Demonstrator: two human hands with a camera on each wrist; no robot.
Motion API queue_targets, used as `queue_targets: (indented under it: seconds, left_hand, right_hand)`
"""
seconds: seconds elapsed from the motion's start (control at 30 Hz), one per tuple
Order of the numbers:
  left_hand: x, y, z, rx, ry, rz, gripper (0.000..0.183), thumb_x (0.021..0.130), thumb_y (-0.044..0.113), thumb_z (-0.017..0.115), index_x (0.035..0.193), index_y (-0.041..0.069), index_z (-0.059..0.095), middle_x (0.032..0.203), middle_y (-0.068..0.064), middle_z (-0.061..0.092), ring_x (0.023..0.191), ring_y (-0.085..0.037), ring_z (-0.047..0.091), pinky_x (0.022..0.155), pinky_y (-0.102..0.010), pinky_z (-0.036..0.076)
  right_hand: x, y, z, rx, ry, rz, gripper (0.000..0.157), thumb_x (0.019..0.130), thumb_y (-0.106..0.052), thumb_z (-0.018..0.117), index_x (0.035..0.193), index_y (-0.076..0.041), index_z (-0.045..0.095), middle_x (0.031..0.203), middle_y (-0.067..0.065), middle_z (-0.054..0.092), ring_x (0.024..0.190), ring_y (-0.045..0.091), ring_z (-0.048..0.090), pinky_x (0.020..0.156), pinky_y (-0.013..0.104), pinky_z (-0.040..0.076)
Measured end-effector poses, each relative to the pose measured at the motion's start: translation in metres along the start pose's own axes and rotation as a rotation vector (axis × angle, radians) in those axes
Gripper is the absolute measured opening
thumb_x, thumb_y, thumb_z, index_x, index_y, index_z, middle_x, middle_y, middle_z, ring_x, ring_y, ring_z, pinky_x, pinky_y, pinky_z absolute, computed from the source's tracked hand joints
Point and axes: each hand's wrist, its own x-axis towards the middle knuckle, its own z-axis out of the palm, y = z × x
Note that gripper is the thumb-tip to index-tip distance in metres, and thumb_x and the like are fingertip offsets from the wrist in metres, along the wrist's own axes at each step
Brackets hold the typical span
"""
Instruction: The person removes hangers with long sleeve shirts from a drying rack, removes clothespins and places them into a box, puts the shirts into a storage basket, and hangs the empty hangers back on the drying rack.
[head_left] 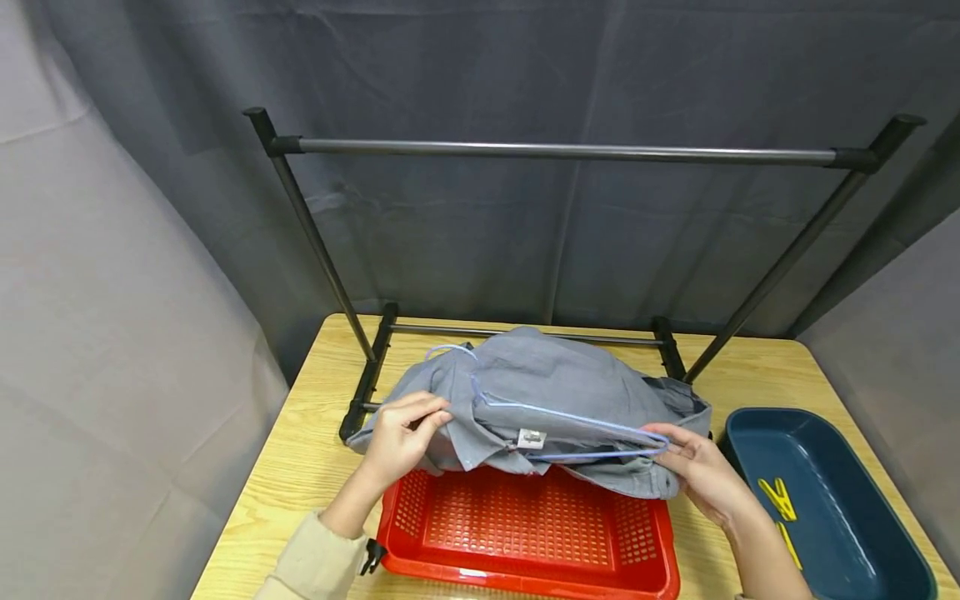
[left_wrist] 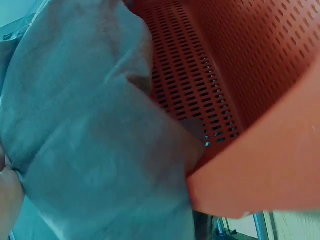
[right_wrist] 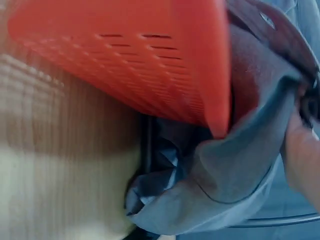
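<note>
A grey collared shirt (head_left: 570, 375) lies bunched over the far side of a red perforated basket (head_left: 525, 575). A thin blue clothes hanger (head_left: 570, 414) lies across it, its hook to the left and its right end loop uncovered. My left hand (head_left: 397, 437) pinches the shirt near its collar, left of a white label (head_left: 531, 439). On the other side, my right hand (head_left: 701, 467) grips the hanger's right end together with the shirt's edge. In the right wrist view the shirt (right_wrist: 235, 175) hangs beside the basket wall, and part of that hand is cut off.
Behind the shirt stands a garment rack with a metal top bar (head_left: 555, 151) and black feet. A dark blue tray (head_left: 825, 450) at the right holds yellow clothespins (head_left: 777, 498). Everything stands on a wooden table (head_left: 277, 500), with grey curtains around.
</note>
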Motion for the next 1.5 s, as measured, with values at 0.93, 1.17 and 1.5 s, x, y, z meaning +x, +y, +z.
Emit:
queue_targets:
  seconds: [0.93, 1.17, 1.5]
  left_hand:
    - [0.014, 0.027, 0.006, 0.05, -0.095, 0.048, 0.016, 0.063, -0.02, 0.069, 0.077, -0.013, 0.066, 0.07, -0.019, 0.063, 0.06, -0.027, 0.06, 0.055, -0.026, 0.049]
    - [0.015, 0.028, 0.009, 0.051, -0.116, 0.064, 0.016, 0.063, -0.019, 0.069, 0.077, -0.012, 0.066, 0.07, -0.018, 0.063, 0.06, -0.025, 0.059, 0.055, -0.024, 0.048]
    - [0.007, 0.015, 0.015, 0.036, -0.145, 0.065, 0.015, 0.066, -0.015, 0.07, 0.081, -0.011, 0.067, 0.073, -0.016, 0.064, 0.063, -0.023, 0.061, 0.058, -0.021, 0.049]
  right_hand:
    - [-0.016, -0.022, 0.069, -0.947, -0.096, -0.189, 0.034, 0.089, -0.024, 0.058, 0.113, -0.001, 0.061, 0.11, 0.015, 0.063, 0.094, 0.025, 0.062, 0.073, 0.035, 0.052]
    - [-0.008, -0.034, 0.083, -0.863, 0.218, -0.877, 0.032, 0.07, 0.011, 0.069, 0.093, -0.011, 0.068, 0.089, 0.001, 0.066, 0.081, 0.008, 0.06, 0.071, 0.012, 0.046]
    - [0.013, -0.026, 0.081, -0.995, 0.257, -0.824, 0.037, 0.072, 0.008, 0.07, 0.106, -0.008, 0.066, 0.102, 0.003, 0.064, 0.095, 0.016, 0.059, 0.085, 0.008, 0.039]
